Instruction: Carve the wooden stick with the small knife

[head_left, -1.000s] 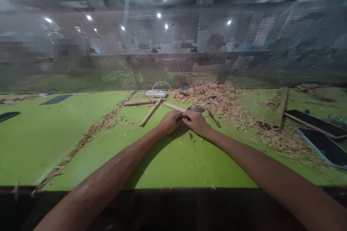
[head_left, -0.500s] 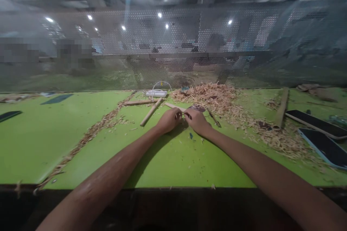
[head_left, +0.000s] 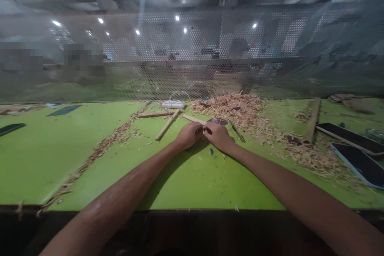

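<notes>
My left hand (head_left: 189, 135) and my right hand (head_left: 218, 135) meet over the middle of the green table (head_left: 192, 184). Both are closed in a pinch, fingertips almost touching. Whatever sits between the fingers is too small and too hidden to name. Just behind them lies a pale wooden stick (head_left: 193, 119), its near end running behind my right hand. A dark flat piece (head_left: 218, 121) shows past that hand's knuckles. Right of it rests a thin dark tool (head_left: 237, 131). To the left, another wooden stick (head_left: 168, 125) lies slanted on the table.
A heap of shavings (head_left: 231, 104) spreads from the back toward the right. Two phones (head_left: 360, 165) lie at the right beside a long wooden strip (head_left: 313, 121). A white device with a cable (head_left: 174, 105) stands at the back, before a perforated screen (head_left: 186, 72).
My hands have drawn very slightly closer together, and the fingers of my left hand have curled in a little more. The things on the table lie as before.
</notes>
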`<state>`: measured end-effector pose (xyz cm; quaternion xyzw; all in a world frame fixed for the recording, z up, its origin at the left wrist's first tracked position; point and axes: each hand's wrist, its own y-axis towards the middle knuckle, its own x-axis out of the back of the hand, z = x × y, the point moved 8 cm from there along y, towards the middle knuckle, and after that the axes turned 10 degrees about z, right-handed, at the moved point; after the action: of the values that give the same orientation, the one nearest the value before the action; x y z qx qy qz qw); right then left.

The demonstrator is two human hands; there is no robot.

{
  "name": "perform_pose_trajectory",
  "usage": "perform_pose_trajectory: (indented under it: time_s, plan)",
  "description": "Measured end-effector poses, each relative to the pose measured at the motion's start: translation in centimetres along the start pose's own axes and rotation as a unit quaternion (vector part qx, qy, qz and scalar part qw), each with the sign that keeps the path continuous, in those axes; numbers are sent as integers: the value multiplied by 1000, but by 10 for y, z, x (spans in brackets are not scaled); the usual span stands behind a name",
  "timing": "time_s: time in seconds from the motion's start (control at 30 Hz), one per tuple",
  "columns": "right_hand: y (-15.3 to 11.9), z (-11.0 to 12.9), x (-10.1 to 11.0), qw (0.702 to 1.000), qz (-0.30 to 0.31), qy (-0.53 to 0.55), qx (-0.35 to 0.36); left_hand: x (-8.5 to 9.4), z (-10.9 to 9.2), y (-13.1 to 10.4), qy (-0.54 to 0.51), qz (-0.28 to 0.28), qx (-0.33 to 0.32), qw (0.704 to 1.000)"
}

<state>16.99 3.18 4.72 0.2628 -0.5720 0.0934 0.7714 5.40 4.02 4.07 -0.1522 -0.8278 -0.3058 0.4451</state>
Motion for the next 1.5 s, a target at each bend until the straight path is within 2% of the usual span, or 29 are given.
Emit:
perform_pose_trajectory:
  time_s: [0.3,0.5,0.7,1.03,1.33,1.5]
  plan:
    - [2,-1,-4,1000,15,-6,-5,-1,1,1,-3,-3,-3,1000]
    - [0,-2,0,1000,-3,4,-10,1,-1,2,-19,3,-17,1000]
    - [0,2,1,1000,-7,2,16,-3,7,3,-8,0,14,1000]
    - [0,8,-1,998,18,-52,-2,-1,8,2,-4,-6,31,999]
    - [0,10,-1,994,-15,55,97,8,3,0,-16,-20,7,1000]
    - [1,8,-4,991,-32,61,112,10,2,-1,-21,-26,0,999]
